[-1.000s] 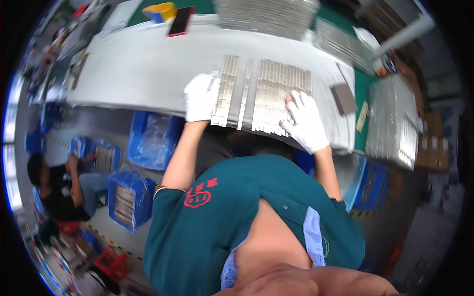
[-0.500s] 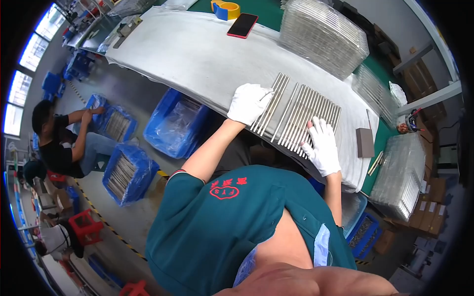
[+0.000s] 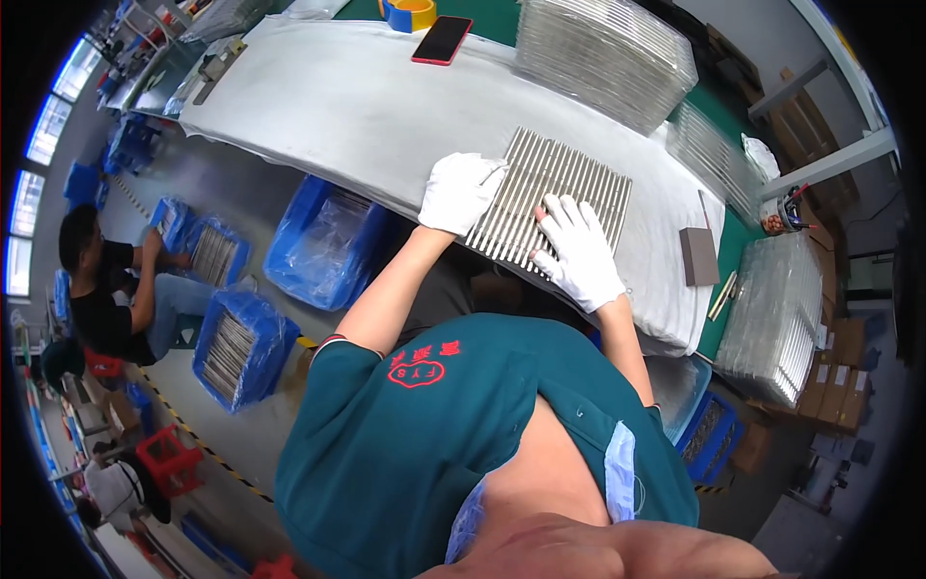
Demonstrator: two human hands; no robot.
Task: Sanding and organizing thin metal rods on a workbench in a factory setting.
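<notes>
A flat row of thin metal strips (image 3: 564,188) lies side by side on the grey-covered table (image 3: 338,106). My left hand (image 3: 458,191), in a white glove, rests on the row's left edge with its fingers curled against the strips. My right hand (image 3: 579,253), also gloved, lies flat with spread fingers on the near right part of the row. Neither hand lifts anything. The strips now form one block with no gap.
Stacks of clear trays (image 3: 603,58) stand at the back, more trays (image 3: 772,309) at the right. A red phone (image 3: 442,40), a tape roll (image 3: 408,13) and a brown block (image 3: 698,256) lie on the table. Blue bins (image 3: 323,241) sit on the floor; a person (image 3: 116,289) crouches at left.
The gaps between the groups of strips have closed; both hands pushed them together. My right hand moved left onto the row. The head turned, shifting the view.
</notes>
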